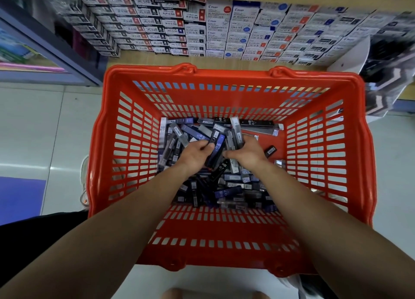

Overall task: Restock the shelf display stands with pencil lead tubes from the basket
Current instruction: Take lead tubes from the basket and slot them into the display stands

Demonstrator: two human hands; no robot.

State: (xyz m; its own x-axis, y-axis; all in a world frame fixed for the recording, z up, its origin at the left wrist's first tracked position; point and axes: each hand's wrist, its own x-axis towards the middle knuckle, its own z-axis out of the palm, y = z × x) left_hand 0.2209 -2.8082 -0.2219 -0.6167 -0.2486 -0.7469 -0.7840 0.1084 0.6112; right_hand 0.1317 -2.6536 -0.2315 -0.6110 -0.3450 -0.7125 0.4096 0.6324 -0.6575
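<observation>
Inside the red basket [125,128] on the floor, the left hand [195,153] pinches a blue pencil lead tube [218,146] while the right hand [248,153] grips a bundle of tubes [236,131] over the loose pile [229,187]

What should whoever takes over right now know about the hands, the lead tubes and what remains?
Left hand: down in the red basket, pinching a blue HB 0.7 tube.
Right hand: beside it, gripping a bundle of tubes.
Loose lead tubes cover the basket floor.
Done: nothing visibly stocked; the display stands are not in view.
Left: lift these handfuls out, fill the stands, and repeat.
</observation>
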